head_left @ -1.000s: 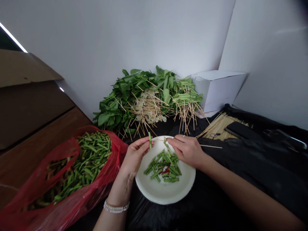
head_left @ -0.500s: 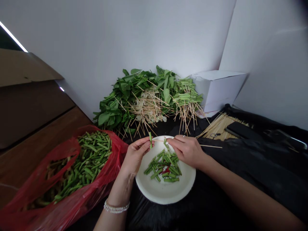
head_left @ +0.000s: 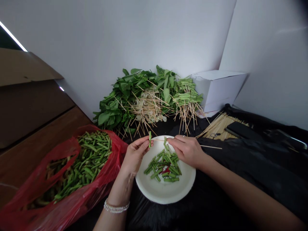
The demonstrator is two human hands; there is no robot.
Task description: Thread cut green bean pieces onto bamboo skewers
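My left hand (head_left: 135,154) pinches a short green vegetable stem piece (head_left: 149,139) upright between thumb and fingers, just over the white plate's rim. A thin bamboo skewer (head_left: 183,142) runs across the plate from that stem piece, through the grip of my right hand (head_left: 186,150), and out to the right. A second green stem piece (head_left: 165,143) sits on the skewer by my right fingertips. Below both hands, the round white plate (head_left: 166,192) holds cut green stems (head_left: 163,168) mixed with a few red bits (head_left: 165,170).
On the left, a red plastic bag (head_left: 115,150) lies full of cut green stems. Behind the plate stand leafy greens (head_left: 120,106) and skewered bundles (head_left: 186,98). A white box (head_left: 218,89) and loose skewers (head_left: 218,128) lie back right, on black plastic sheeting (head_left: 240,170).
The stem piece in my left hand now stands slightly more upright. The skewer, my right hand and the plate look almost unchanged.
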